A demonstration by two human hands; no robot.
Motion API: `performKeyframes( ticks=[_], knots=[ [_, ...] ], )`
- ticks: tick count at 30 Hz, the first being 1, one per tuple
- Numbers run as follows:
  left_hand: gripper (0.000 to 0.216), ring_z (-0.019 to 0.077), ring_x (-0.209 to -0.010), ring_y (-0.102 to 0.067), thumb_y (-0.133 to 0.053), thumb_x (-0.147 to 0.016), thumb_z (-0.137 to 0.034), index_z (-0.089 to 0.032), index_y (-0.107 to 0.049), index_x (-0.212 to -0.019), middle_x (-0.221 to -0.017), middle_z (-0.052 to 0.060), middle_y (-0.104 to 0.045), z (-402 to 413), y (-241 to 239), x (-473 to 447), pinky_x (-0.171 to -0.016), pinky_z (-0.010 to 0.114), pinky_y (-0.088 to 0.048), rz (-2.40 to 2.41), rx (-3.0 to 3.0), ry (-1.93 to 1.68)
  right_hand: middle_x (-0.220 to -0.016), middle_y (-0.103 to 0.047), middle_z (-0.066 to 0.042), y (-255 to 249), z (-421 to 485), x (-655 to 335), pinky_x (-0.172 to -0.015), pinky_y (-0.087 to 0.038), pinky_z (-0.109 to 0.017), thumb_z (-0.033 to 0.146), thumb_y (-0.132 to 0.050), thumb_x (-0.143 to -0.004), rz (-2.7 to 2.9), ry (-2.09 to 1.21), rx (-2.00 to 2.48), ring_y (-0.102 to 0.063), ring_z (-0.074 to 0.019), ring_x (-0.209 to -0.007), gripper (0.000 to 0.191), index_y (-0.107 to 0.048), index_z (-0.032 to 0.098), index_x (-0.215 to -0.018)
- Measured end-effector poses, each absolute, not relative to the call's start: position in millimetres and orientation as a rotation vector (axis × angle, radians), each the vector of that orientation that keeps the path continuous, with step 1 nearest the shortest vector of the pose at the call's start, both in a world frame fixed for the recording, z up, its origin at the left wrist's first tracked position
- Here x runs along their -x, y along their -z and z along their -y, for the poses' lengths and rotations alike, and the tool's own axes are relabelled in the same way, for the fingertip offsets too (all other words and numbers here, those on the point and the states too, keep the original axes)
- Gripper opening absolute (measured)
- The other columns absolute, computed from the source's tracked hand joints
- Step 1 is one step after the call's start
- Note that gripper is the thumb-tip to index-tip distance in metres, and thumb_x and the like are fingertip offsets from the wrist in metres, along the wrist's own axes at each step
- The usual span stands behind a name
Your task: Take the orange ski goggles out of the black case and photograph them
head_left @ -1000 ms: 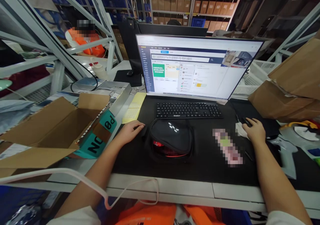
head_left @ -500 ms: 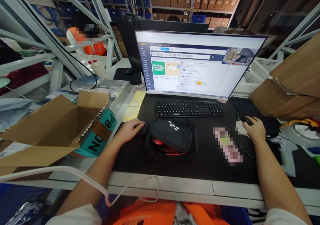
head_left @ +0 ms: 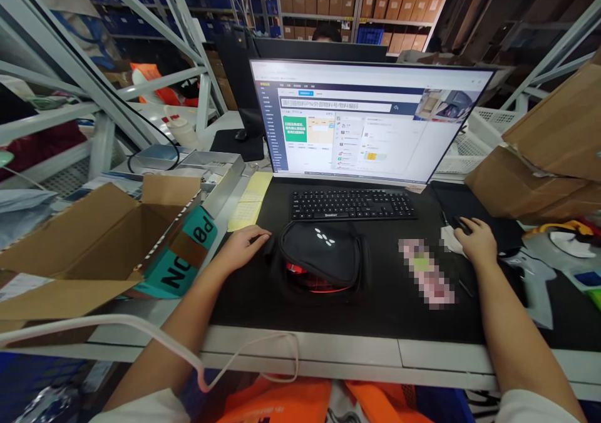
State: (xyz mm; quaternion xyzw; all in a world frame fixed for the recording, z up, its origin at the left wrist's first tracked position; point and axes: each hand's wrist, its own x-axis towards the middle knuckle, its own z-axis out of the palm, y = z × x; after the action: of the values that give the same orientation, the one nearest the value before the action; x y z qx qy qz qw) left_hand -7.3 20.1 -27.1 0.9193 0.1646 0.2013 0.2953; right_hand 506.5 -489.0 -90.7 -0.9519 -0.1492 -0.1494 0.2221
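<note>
Room: I see warehouse racking with brown cartons behind a black-topped table [head_left: 389,310].
Monitor [head_left: 366,122]: lit, at 12 o'clock, keyboard [head_left: 352,204] just below it.
Pouch [head_left: 322,257]: black, dead centre, red showing at its near edge.
Left hand [head_left: 241,246]: at 9 o'clock of the pouch, flat on the table, fingers loosely curled, holding nothing, tips just beside the pouch.
Right hand [head_left: 476,240]: at 3 o'clock, fingers draped over a black mouse [head_left: 461,224].
Box [head_left: 101,248]: open carton, far left, at 9 o'clock.
</note>
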Motion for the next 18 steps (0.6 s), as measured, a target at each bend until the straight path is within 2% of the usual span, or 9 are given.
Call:
performKeyframes(
  ticks=[4,8,12,18],
  knots=[
    [0.046,0.0262,-0.097,-0.073,-0.053,-0.100,-0.058,-0.021,-0.080,-0.101,-0.101,0.011,-0.079,-19,27,7,-0.094,0.037,-0.058,-0.434,-2.440,-0.558,-0.153,-0.060,-0.013,89,488,-504,-0.120,-0.045,-0.049,0.044,-0.056,-0.088,0.405,0.406,2.634,-0.058,-0.0348,-0.138,0.056,-0.075,0.021,-0.136],
    [0.044,0.0232,-0.092,-0.069,-0.056,-0.096,-0.050,-0.020,-0.075,-0.123,-0.097,0.008,-0.071,-21,27,7,-0.092,0.036,-0.057,-0.467,-2.428,-0.641,-0.154,-0.058,-0.015,84,486,-500,-0.120,-0.043,-0.046,0.043,-0.055,-0.089,0.407,0.383,2.649,-0.057,-0.0343,-0.139,0.058,-0.073,0.018,-0.139],
    [0.053,0.0194,-0.085,-0.064,-0.057,-0.092,-0.042,-0.017,-0.065,-0.138,-0.091,0.004,-0.065,-23,28,9,-0.082,0.032,-0.055,-0.527,-2.392,-0.664,-0.156,-0.056,-0.019,78,486,-498,-0.120,-0.041,-0.043,0.044,-0.051,-0.090,0.405,0.344,2.669,-0.055,-0.0338,-0.139,0.063,-0.071,0.014,-0.142],
    [0.055,0.0151,-0.070,-0.059,-0.059,-0.089,-0.044,-0.016,-0.067,-0.137,-0.087,0.002,-0.065,-16,29,8,-0.067,0.026,-0.051,-0.522,-2.329,-0.511,-0.155,-0.058,-0.017,80,488,-499,-0.120,-0.041,-0.043,0.042,-0.055,-0.090,0.401,0.380,2.665,-0.055,-0.0324,-0.140,0.060,-0.073,0.016,-0.140]
  ],
)
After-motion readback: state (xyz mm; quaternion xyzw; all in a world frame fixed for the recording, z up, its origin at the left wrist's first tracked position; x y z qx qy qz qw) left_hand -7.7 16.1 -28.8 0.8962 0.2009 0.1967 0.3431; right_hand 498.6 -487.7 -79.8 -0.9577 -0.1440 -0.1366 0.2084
